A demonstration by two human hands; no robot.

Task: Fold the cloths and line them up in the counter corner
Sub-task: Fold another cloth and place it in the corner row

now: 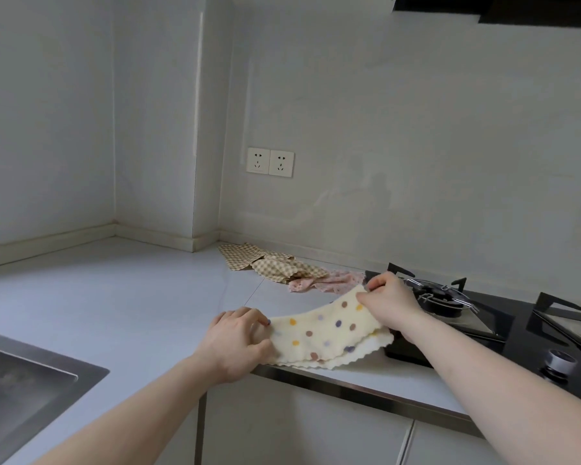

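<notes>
A cream cloth with coloured dots (326, 330) is doubled over and held just above the counter's front edge. My left hand (239, 337) pinches its left end, and my right hand (389, 300) pinches its upper right corner, lifting that side. Behind it, near the wall, a beige checked cloth (245, 256) lies flat, a second beige checked cloth (285, 268) lies crumpled beside it, and a pink patterned cloth (326, 283) is bunched to the right.
A black gas hob (503, 317) with burners and a knob fills the counter's right side. A steel sink (24, 380) sits at the lower left. The white counter (131, 297) runs back to a wall corner with two sockets (270, 161).
</notes>
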